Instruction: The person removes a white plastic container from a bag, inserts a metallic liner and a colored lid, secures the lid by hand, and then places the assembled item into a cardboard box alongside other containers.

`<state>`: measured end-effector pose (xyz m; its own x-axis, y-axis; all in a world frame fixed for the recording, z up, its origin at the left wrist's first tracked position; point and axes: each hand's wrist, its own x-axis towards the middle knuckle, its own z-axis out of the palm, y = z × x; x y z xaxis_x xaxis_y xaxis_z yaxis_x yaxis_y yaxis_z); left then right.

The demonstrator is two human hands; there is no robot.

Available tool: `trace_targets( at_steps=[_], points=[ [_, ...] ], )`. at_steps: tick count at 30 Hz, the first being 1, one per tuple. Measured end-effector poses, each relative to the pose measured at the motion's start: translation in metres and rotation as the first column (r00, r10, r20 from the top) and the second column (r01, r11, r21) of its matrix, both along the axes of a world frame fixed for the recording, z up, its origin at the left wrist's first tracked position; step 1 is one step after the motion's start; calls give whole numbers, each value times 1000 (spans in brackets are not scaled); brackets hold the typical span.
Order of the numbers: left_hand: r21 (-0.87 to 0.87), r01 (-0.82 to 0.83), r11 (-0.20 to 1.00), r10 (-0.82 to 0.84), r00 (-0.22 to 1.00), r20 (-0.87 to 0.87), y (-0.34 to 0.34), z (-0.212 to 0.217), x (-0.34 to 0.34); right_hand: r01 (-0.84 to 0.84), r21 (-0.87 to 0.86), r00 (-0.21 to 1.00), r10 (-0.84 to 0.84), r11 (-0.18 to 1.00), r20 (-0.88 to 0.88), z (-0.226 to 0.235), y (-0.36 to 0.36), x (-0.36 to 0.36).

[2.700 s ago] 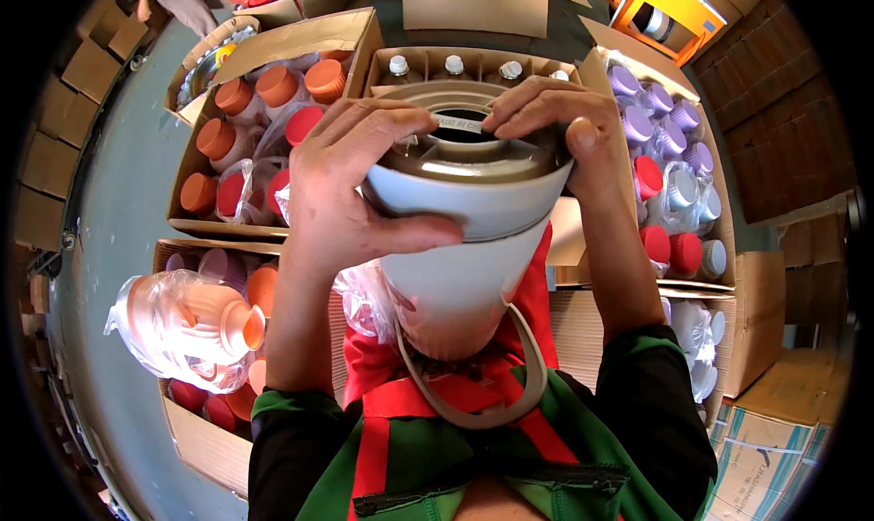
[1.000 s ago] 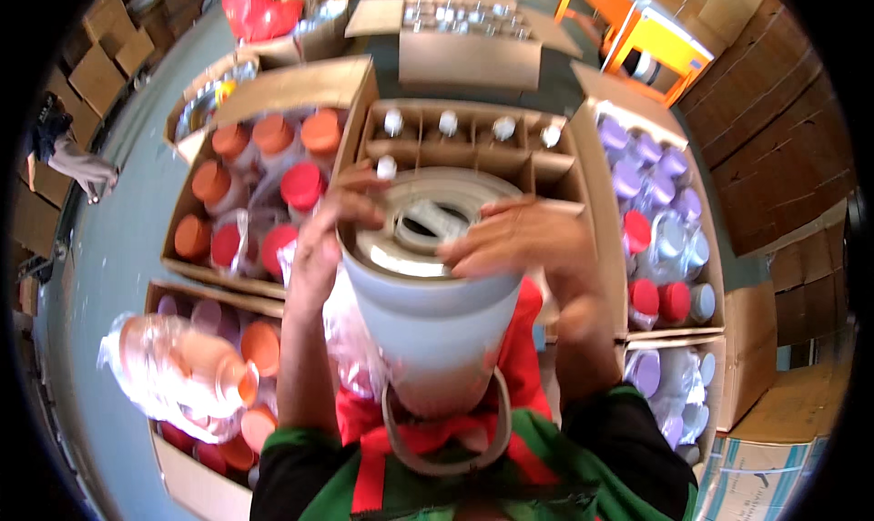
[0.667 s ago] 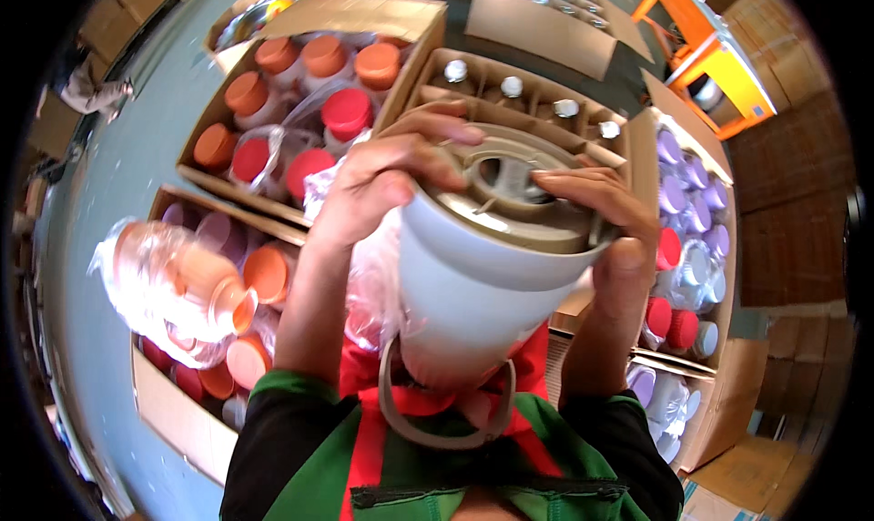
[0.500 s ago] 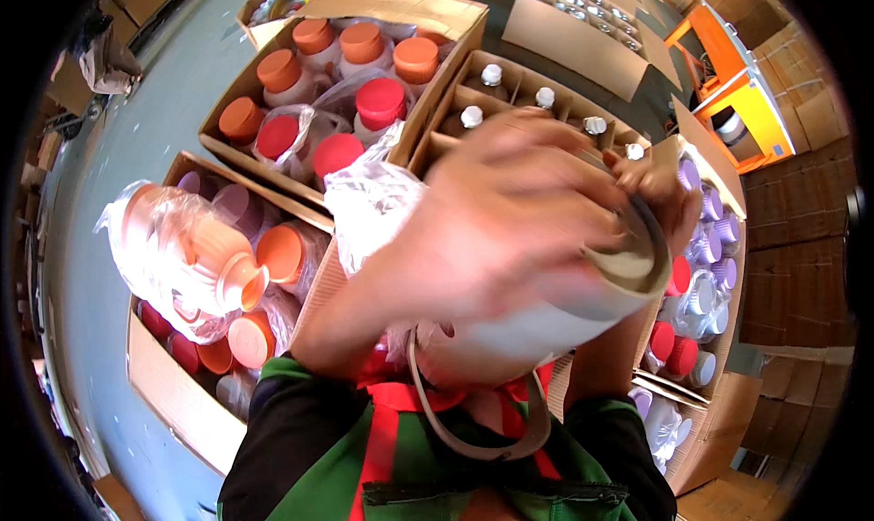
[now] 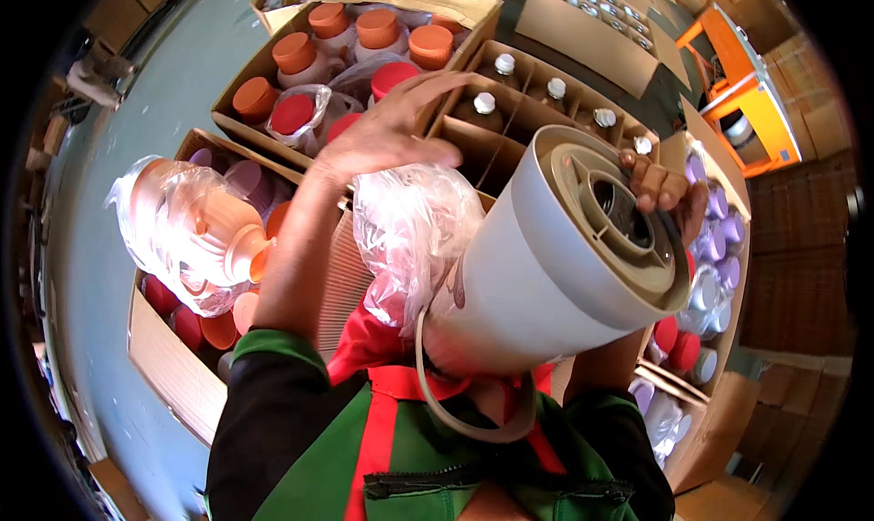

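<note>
Head view, looking down the person's chest: a large white plastic flask body with a beige ringed base [image 5: 555, 248] lies tilted across the lap, its ringed end turned up and to the right, its narrow end down against the red and green apron [image 5: 391, 448], where a beige loop handle [image 5: 473, 412] hangs from it. The right hand [image 5: 660, 188] is at the upper right rim of that ringed end, fingertips curled over the edge and gripping it. The left hand [image 5: 387, 129] is raised above the flask with its fingers spread open, holding nothing; it is near a crumpled clear plastic bag [image 5: 414, 225] that is bunched against the flask's side, and whether the hand touches the bag cannot be told. To the left, a peach-coloured flask wrapped in clear plastic [image 5: 196, 234] rests on an open cardboard box of purple and orange lids [image 5: 173, 366]. Beyond the hands stands a cardboard box of orange and red capped flasks [image 5: 346, 47] and a divided cardboard box holding small silver-capped inserts [image 5: 537, 102]. On the right is a box of purple and red capped flasks [image 5: 715, 275].
</note>
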<state>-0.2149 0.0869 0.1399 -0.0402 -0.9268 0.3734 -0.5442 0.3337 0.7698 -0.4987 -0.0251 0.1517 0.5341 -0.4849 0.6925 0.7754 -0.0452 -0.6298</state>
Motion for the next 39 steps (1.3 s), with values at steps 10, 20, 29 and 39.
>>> trace_targets(
  at_steps=[10, 20, 29, 39],
  points=[
    [197, -489, 850, 492, 599, -632, 15, 21, 98, -8, 123, 993, -6, 992, 117, -5, 9, -7],
    [30, -485, 874, 318, 617, 720, -54, 6, 82, -4, 269, 999, -7, 963, 39, -15, -9, 11],
    [551, -232, 802, 212, 972, 101, -117, -5, -6, 106, 19, 608, -50, 994, -792, -65, -94, 67],
    [82, 365, 927, -49, 336, -941, -3, 36, -51, 593, 153, 682, -392, 791, -617, -94, -53, -8]
  ],
)
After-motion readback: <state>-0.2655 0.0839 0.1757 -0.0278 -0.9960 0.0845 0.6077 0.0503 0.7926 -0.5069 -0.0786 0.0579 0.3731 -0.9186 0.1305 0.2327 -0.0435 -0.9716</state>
